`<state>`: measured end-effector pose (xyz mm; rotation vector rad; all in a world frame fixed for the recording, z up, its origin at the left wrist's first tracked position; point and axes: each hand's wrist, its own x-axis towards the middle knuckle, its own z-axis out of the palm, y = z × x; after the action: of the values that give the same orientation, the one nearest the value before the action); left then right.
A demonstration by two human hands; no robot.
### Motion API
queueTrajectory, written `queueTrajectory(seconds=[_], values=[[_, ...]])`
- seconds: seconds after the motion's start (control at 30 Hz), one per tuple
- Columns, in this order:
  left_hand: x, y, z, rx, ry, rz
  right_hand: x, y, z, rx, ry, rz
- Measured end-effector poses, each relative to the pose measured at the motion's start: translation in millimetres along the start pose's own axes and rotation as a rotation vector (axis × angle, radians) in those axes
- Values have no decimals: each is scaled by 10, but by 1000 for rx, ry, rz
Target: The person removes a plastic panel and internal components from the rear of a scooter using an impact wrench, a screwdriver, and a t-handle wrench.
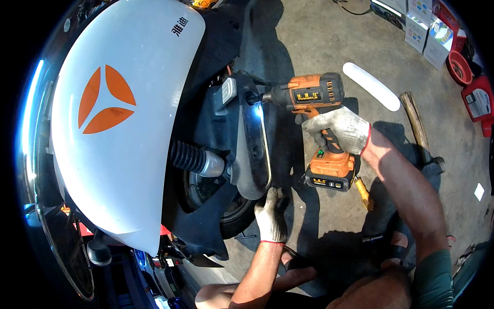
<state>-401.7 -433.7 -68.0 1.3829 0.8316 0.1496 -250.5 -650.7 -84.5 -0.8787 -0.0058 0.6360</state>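
Note:
My gloved right hand [339, 127] is wrapped round the grip of an orange and black cordless impact wrench [312, 88]. The wrench lies level, and its nose meets the upper end of a long dark grey swingarm cover [250, 139] on a scooter's side. A bright light shines at that spot, and the cover's right edge gleams. At the cover's lower end, my gloved left hand [271, 216] closes its fingers on the rim; the fingertips are partly hidden. Beside the cover are a grey footrest [225, 92], a black-booted shock absorber [198, 159] and the wheel [239, 216].
The scooter's white body panel [128, 46] fills the left. On the concrete floor lie a curved white strip [371, 86], a wooden handle [414, 121] and a yellow-handled tool [364, 194]. Boxes [437, 41], a red bowl [459, 68] and a red bottle [478, 100] stand far right.

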Motion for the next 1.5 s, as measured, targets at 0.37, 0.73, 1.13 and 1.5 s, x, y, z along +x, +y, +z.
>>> queueTrajectory(seconds=[0.37,0.73,1.13,1.5], values=[[260,43,-180,409,50,432,54,-362,-60,-286,1,61],[210,84,-100,329,-5,432,111,-271,-92,-264,67,89],[183,73,-58,379,-9,503,44,-346,-82,-284,52,51],[229,60,-61,268,-39,433,65,-195,-111,-133,29,33]])
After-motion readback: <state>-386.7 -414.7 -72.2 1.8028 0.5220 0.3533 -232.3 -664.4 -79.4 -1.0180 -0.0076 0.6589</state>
